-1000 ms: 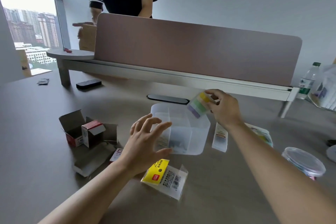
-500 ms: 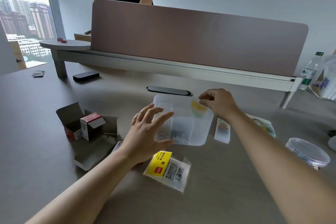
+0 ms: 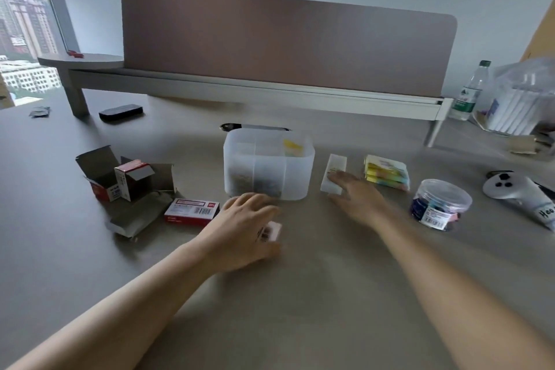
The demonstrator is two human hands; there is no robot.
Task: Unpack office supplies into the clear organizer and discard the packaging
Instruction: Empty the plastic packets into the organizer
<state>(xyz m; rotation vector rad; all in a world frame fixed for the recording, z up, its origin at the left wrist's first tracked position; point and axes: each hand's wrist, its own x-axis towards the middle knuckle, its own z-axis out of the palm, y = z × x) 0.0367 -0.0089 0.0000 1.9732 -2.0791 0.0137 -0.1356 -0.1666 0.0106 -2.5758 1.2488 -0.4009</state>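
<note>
The clear organizer stands mid-table with small metal pieces in its front compartments and coloured sticky tabs in its back right one. My left hand lies just in front of it, fingers curled over a clear plastic package of which only the barcode end shows. My right hand is to the right of the organizer, fingers spread, its fingertips touching the near end of a small white packet lying flat on the table.
Opened cardboard boxes and a red staple box lie to the left. A sticky-note pack, a round tub of clips and a white controller sit to the right. The desk divider stands behind, with a person beyond it.
My right hand let the coloured tabs go into the organizer and came down to the white packet. My left hand dropped onto the plastic package.
</note>
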